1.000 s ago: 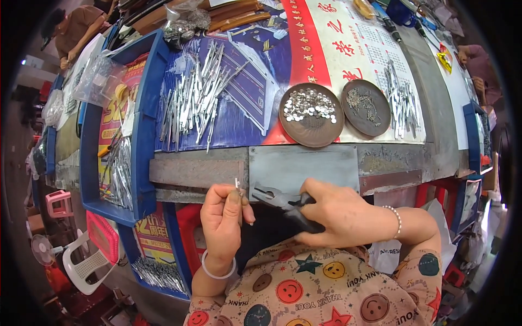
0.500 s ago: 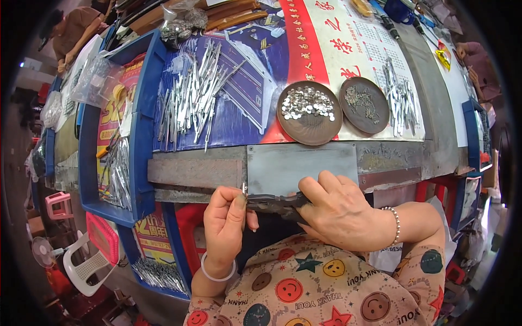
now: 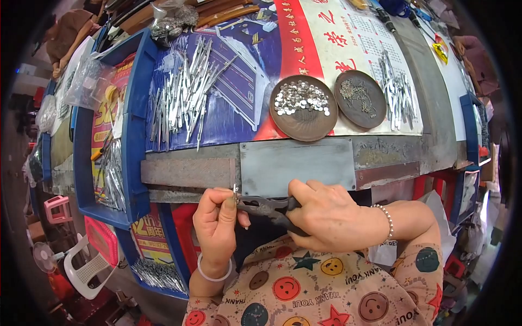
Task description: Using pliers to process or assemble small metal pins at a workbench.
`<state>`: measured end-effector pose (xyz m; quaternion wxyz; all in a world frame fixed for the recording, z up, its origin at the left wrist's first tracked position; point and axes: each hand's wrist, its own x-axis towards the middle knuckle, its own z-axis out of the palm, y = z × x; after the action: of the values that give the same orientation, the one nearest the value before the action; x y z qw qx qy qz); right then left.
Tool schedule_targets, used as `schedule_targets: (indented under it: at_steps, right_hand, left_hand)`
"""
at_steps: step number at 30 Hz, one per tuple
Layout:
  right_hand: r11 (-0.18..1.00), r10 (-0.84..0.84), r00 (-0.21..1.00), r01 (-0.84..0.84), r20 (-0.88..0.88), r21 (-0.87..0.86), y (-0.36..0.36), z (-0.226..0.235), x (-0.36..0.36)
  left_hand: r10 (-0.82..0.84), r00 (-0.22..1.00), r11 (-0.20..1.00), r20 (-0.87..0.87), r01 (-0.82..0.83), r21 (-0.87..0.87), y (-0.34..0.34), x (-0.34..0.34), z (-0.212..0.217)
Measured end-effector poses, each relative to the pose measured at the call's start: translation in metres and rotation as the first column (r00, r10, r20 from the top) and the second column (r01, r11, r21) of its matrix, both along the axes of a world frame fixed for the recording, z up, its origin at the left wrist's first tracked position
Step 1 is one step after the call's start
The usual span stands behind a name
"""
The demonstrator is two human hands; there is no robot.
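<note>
I'm looking down over the bench edge and both hands sit close together in front of the chest. My left hand (image 3: 217, 220) is pinched narrow, thumb and forefinger closed on a small metal piece (image 3: 235, 189) that stands upright just above the fingertips, right against the front lip of the grey metal plate (image 3: 296, 163). My right hand (image 3: 326, 217) is wrapped fully around the dark handles of the pliers (image 3: 266, 205), fist closed, wrist coming in from the right. The pliers lie almost level, long axis running right to left, nose pointing at the left hand; the tip meets the small piece from its right side, though I can't tell whether the nose is biting it or only touching. So the piece lies left of the right hand and directly at the left fingertips, the left hand plainly the nearer one. The piece's own axis is vertical, crossing the pliers at about a right angle. Beyond the plate, well apart from both hands, sit a round brown dish of shiny discs (image 3: 302, 106), a second dish of small wire bits (image 3: 360, 99), and a loose heap of metal strips (image 3: 182, 92).
</note>
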<state>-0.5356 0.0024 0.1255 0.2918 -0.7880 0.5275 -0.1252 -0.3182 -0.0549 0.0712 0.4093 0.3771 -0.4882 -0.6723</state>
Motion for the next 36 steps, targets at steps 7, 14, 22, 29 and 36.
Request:
schedule_targets:
  at_steps: [7, 14, 22, 29, 36]
  right_hand:
    - [0.638, -0.182, 0.730, -0.422, 0.659, 0.644, -0.017, -0.014, -0.003]
    - [0.853, -0.026, 0.956, -0.131, 0.293, 0.505, 0.019, 0.000, 0.008]
    - [0.915, 0.160, 0.963, -0.227, 0.217, 0.334, 0.008, -0.008, 0.047]
    - [0.884, 0.261, 0.922, -0.347, 0.286, 0.313, 0.002, -0.005, 0.061]
    - [0.950, 0.227, 0.931, -0.276, 0.284, 0.147, 0.018, -0.019, 0.036]
  left_hand:
    - [0.015, 0.996, 0.999, 0.086, -0.018, 0.033, 0.006, 0.015, 0.005]
    - [0.305, 0.929, 0.951, 0.210, -0.307, -0.021, 0.023, 0.095, -0.022]
    - [0.736, 0.021, 0.602, 0.677, -0.478, -0.640, 0.141, 0.332, -0.070]
    - [0.663, -0.049, 0.687, 0.747, -0.357, -0.633, 0.180, 0.352, -0.095]
    - [0.730, 0.238, 0.664, 0.640, -0.470, -0.582, 0.105, 0.282, -0.032]
